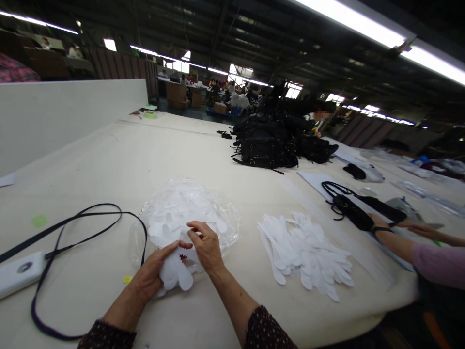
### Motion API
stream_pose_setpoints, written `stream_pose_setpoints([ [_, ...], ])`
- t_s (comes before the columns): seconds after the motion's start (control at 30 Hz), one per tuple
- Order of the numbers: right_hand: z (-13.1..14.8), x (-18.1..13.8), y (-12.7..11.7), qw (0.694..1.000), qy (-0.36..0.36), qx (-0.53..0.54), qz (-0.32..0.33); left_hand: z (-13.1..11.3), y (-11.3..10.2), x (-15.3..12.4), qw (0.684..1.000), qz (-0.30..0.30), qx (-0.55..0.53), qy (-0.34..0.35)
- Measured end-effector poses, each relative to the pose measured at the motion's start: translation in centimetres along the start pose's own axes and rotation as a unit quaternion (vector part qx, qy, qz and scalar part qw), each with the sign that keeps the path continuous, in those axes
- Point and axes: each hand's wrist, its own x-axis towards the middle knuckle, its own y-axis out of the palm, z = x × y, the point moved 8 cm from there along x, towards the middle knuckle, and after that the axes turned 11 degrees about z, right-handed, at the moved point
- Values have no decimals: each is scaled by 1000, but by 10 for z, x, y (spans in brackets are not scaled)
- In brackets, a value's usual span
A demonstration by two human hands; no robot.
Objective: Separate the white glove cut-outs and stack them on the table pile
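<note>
My left hand [152, 271] is closed on a small stack of white cut-out pieces [176, 271] with rounded, finger-like lobes, thumb on top. A small dark red mark shows on the top piece. Just right of it, my right hand [207, 245] is bent at the fingers, thumb and forefinger close together above the stack's edge; whether a piece is between them is too small to tell. Behind both hands, a clear plastic bag [230, 220] lies spread with more white pieces [185, 208] in it. A loose pile of similar white pieces [305, 252] lies to the right.
A black strap [87, 213] loops beside a white device [22, 274] at left. Black bags [267, 145] are heaped farther back. At right, a co-worker's hands handle a black item [350, 211]. A green tape roll [149, 115] sits near the white partition [72, 118].
</note>
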Motion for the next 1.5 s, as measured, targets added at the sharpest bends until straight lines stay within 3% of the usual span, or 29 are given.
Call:
stream_pose_setpoints([
  [0.1,8,9,1,991,-36,-121,42,4,11,-2,998,49,-18,-18],
  [0.2,21,16,4,953,-70,-284,75,3,20,-4,995,92,-26,-26],
  [0.33,26,20,9,894,-74,-430,100,3,13,-3,997,67,-22,-38],
  [0.47,23,25,12,867,-75,-481,109,1,9,-4,998,48,34,-27],
  [0.6,30,29,13,876,-147,-447,101,-2,17,-7,993,72,88,-9],
  [0.7,29,35,17,881,-180,-417,137,-3,21,-9,990,81,115,-9],
  [0.83,22,42,13,876,-135,-432,167,-4,16,-8,989,49,139,-20],
  [0.97,22,44,-13,898,-38,-419,128,-2,2,-4,996,6,87,-21],
  [1.03,23,42,-23,928,2,-354,114,-2,-2,0,998,0,56,-8],
  [1.13,16,35,-13,973,51,-154,163,-2,-3,4,999,-8,35,3],
  [1.27,8,18,25,961,86,15,263,-7,8,3,999,25,-11,18],
  [1.37,9,10,41,957,71,-27,279,-7,17,-2,998,45,-38,6],
  [1.5,14,9,39,954,37,-218,202,-4,16,-4,998,-5,-61,-7],
])
